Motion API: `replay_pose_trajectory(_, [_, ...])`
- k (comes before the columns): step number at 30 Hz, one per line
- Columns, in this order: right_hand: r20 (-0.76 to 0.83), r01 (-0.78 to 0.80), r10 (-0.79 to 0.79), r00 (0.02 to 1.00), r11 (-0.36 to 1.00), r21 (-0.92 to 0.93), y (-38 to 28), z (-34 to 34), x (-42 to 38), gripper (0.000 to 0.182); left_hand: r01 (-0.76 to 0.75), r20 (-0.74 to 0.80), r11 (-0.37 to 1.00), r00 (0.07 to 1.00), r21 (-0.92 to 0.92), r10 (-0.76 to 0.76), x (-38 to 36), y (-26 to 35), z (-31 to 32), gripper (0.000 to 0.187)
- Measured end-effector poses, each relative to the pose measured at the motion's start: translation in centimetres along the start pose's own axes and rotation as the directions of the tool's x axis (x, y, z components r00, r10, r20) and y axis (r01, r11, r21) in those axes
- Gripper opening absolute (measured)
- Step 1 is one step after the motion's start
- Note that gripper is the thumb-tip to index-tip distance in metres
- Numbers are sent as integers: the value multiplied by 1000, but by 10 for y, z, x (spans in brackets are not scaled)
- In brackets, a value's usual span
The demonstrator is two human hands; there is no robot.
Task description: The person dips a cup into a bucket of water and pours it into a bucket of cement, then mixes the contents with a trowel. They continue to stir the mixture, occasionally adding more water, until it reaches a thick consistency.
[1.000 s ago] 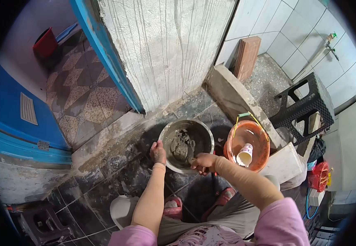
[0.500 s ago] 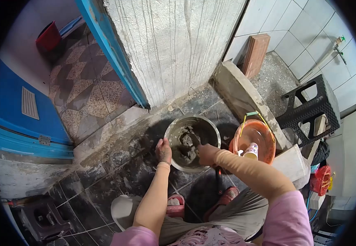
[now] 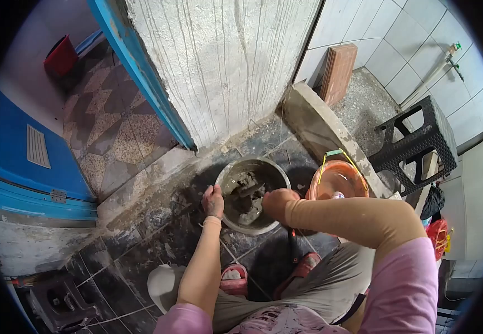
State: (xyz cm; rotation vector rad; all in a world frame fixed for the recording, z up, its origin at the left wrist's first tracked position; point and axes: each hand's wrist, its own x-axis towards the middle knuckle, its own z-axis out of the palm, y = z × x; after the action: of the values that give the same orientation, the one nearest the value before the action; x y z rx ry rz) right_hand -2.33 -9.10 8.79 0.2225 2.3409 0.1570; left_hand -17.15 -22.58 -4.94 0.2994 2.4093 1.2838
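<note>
- Metal bowl (image 3: 271, 173) is standing on the dark tiled floor (image 3: 108, 267), near the floor's edge along the white wall (image 3: 225, 67), and is holding lumpy grey paste (image 3: 250, 215).
- The left hand (image 3: 213, 202) is bracing at the bowl's left rim, its grip curling in; whether it is pinching the rim, I cannot tell. Firm, steady pressure there should be stopping the bowl from turning or sliding.
- The right hand (image 3: 280, 205) is reaching over the bowl's right side, its grip closing round a flat-bladed tool (image 3: 248, 190); the fist is hiding the handle.
- The blade is lying among the lumps. Good work here, I judge, is sliding it low beneath the paste, folding inward and pressing lumps flat with short strokes, not flicking them over the rim.
- A loose wrist is probably helping, as thick paste may be dragging at the blade.
- An orange bucket (image 3: 319, 181) with a yellow handle is sitting just beside the bowl, under the right forearm (image 3: 353, 219); a higher elbow should be clearing its rim.
</note>
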Motion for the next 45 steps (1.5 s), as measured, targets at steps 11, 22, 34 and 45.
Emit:
replay_pose_trajectory(11, [257,-235,-227,939,120,965,31,48,-7,15,-54,-107,999,993,-9,53,-3,-9,3,38])
replay_pose_trajectory(22, [332,-134,-181,926,664,736,13,-40,-44,39,21,-104,994,994,-107,-32,3,-19,10,38])
replay_pose_trajectory(34, [-24,65,-64,998,997,36,0,-1,10,18,-44,-83,990,995,136,55,-5,-3,-2,40])
replay_pose_trajectory(45, [211,254,-284,935,954,161,31,23,23,31,-11,-123,999,992,34,15,-7,12,-2,38])
